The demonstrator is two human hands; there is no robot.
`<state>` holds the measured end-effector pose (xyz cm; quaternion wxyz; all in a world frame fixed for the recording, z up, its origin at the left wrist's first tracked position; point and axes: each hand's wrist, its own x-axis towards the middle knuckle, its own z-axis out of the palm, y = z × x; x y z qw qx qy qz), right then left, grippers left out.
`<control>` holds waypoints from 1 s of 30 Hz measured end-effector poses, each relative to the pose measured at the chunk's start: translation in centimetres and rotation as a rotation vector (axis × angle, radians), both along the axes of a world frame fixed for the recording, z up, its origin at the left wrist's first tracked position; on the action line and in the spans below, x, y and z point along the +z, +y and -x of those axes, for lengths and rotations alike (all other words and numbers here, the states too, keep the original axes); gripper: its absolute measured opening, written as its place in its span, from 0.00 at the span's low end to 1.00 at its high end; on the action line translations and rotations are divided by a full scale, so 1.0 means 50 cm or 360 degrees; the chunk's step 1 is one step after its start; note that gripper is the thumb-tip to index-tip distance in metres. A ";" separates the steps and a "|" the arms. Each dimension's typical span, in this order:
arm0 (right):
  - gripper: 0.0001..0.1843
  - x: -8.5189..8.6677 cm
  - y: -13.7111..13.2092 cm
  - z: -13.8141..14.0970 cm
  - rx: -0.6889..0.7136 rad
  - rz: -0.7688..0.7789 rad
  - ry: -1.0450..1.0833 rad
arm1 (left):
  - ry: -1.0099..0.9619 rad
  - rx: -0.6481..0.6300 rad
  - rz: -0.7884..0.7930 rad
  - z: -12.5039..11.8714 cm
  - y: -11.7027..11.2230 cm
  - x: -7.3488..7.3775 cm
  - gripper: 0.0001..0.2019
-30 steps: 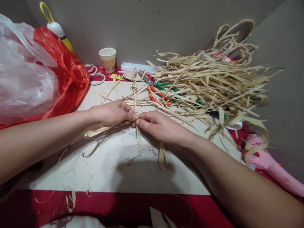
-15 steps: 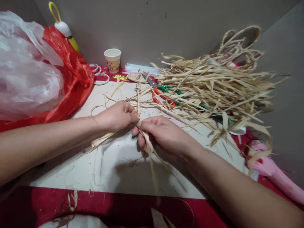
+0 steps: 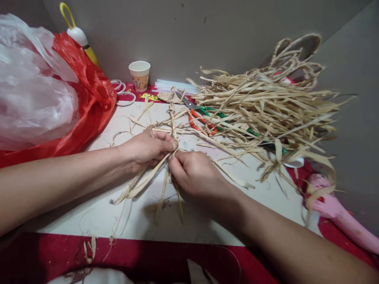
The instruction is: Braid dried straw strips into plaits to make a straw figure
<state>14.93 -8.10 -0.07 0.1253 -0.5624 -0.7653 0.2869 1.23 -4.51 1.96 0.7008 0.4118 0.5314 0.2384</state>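
A narrow braid of dry, straw-coloured leaf strips (image 3: 172, 118) runs away from me down the middle of the white board (image 3: 97, 221). My left hand (image 3: 148, 148) pinches the braid's near end between thumb and fingers. Just to the right and closer to me, my right hand (image 3: 194, 173) is closed on loose leaf strips at that same end. Some loose strips (image 3: 145, 181) fan out to the left below my left hand. Others hang beneath my right hand. Orange-handled scissors (image 3: 195, 118) lie beyond my right hand, partly among the strips.
A large heap of dry strips (image 3: 266, 102) fills the right back. On the left sit red and clear plastic bags (image 3: 97, 102). A paper cup (image 3: 139, 77), white rings (image 3: 126, 98) and pale sticks (image 3: 174, 86) stand or lie along the wall. A pink object (image 3: 334, 209) lies at right.
My right hand has turned over, its back now facing up. Loose strips have shifted: more now lie to the left, and one lies out to the right. My left hand has moved slightly right.
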 end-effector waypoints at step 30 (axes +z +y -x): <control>0.12 0.052 0.045 -0.052 -0.0280 -0.0010 0.0709 | -0.0123 -0.0009 -0.0015 0.025 0.000 0.003 0.10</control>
